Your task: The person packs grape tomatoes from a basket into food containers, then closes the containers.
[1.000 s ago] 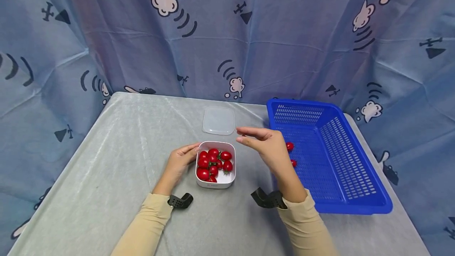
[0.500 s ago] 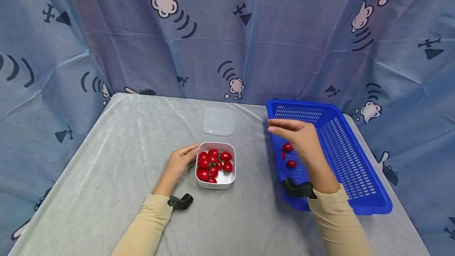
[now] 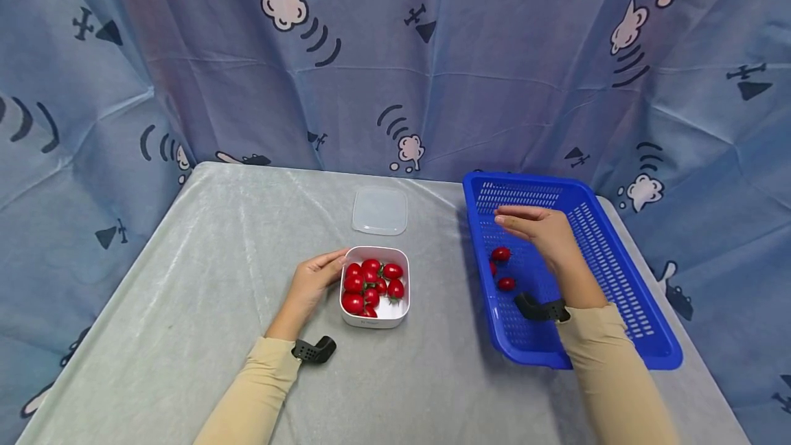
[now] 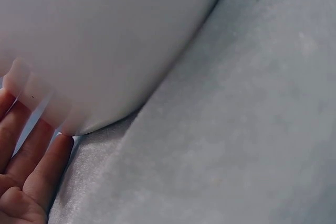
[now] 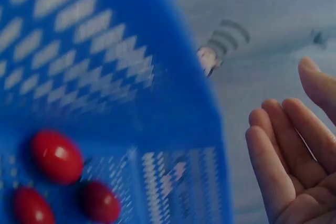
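Note:
A white square box [image 3: 378, 322] on the table holds several red cherry tomatoes [image 3: 353, 284]. My left hand [image 3: 313, 280] rests at the box's left side; in the left wrist view its fingertips [image 4: 62, 145] touch the smooth wall with fingers extended. Over the blue plastic basket [image 3: 525, 354], my right hand [image 3: 546, 233] hovers with its fingers apart from the thumb and nothing between them. Three cherry tomatoes [image 5: 56, 156] lie on the basket floor, toward its left side in the head view.
Behind the box lies a clear, flat, square lid [image 3: 380, 211]. A pale cloth covers the table [image 3: 185, 294], and a patterned blue curtain [image 3: 346, 88] hangs along its far edge. The basket's raised walls stand around the right hand's area.
My right hand has moved right, from beside the box to over the basket, bringing the basket's tomatoes into fuller view. The left hand and the box have stayed in place.

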`<action>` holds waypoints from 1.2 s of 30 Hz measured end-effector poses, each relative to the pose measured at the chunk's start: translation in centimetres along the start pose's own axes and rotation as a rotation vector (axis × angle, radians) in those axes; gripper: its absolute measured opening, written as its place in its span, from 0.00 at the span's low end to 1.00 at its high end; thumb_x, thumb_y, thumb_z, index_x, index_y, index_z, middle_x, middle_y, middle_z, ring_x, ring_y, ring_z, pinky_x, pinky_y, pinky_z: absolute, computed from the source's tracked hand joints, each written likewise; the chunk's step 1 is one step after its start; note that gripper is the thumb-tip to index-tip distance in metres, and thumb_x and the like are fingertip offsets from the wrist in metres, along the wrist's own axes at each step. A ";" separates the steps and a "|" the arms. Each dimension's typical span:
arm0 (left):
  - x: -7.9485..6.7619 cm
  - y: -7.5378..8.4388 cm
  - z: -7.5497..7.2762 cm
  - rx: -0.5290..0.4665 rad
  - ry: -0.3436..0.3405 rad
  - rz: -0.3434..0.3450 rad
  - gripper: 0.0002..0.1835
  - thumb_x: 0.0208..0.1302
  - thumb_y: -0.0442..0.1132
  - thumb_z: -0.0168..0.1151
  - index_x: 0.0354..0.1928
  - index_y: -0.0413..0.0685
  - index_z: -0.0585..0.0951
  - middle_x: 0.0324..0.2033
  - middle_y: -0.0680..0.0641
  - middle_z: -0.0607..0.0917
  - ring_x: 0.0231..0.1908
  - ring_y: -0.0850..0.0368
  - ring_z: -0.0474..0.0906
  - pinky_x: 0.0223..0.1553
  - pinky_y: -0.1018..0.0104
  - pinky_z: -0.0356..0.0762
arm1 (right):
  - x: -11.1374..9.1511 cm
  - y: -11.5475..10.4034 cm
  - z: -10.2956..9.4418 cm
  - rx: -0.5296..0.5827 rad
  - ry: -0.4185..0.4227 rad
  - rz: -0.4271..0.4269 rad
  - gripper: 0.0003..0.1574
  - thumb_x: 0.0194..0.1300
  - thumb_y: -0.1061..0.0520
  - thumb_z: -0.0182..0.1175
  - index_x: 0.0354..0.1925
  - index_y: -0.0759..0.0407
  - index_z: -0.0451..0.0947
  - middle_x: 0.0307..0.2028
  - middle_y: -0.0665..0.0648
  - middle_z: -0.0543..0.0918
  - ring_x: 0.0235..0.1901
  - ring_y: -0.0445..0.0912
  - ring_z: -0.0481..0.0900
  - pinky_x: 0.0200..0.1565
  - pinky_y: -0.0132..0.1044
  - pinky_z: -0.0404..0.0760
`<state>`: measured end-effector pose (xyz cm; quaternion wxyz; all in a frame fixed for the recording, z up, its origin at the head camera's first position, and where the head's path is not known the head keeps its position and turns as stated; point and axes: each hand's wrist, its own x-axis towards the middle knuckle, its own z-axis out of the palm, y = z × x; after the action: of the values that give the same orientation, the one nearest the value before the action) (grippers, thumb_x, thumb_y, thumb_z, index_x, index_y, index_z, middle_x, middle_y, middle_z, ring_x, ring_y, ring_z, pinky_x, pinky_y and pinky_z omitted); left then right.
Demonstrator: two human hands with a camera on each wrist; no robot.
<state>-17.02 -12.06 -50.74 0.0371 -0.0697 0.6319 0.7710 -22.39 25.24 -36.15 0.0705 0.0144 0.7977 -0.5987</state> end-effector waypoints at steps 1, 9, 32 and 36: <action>0.0 0.0 0.0 -0.002 -0.003 0.001 0.19 0.68 0.34 0.62 0.58 0.30 0.79 0.45 0.54 0.89 0.41 0.71 0.84 0.49 0.74 0.82 | 0.3 0.3 -0.4 0.003 -0.008 0.016 0.32 0.62 0.52 0.70 0.59 0.70 0.77 0.35 0.33 0.88 0.39 0.29 0.85 0.45 0.21 0.83; 0.1 0.0 0.1 0.003 -0.006 0.001 0.19 0.68 0.34 0.62 0.58 0.30 0.79 0.46 0.52 0.88 0.41 0.71 0.84 0.49 0.75 0.82 | 2.4 2.9 -2.9 -0.167 -0.043 0.134 0.44 0.62 0.44 0.69 0.68 0.65 0.70 0.39 0.30 0.84 0.43 0.27 0.83 0.59 0.33 0.79; -0.1 0.0 0.0 -0.012 -0.001 0.004 0.19 0.68 0.33 0.62 0.58 0.29 0.79 0.45 0.52 0.89 0.40 0.70 0.84 0.48 0.74 0.83 | 3.9 7.3 -4.4 -0.358 -0.247 0.233 0.38 0.64 0.49 0.68 0.67 0.64 0.71 0.64 0.68 0.75 0.69 0.63 0.66 0.71 0.68 0.57; -0.1 0.0 0.1 -0.006 -0.001 0.003 0.19 0.68 0.34 0.62 0.58 0.29 0.79 0.46 0.52 0.89 0.41 0.70 0.84 0.49 0.74 0.83 | 3.9 7.5 -4.2 -0.359 -0.262 0.223 0.38 0.63 0.51 0.69 0.66 0.64 0.72 0.60 0.66 0.80 0.65 0.61 0.73 0.71 0.67 0.58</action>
<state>-16.96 -12.01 -50.72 0.0359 -0.0686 0.6295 0.7731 -25.85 31.17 -42.60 0.2405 0.0117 0.8688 -0.4326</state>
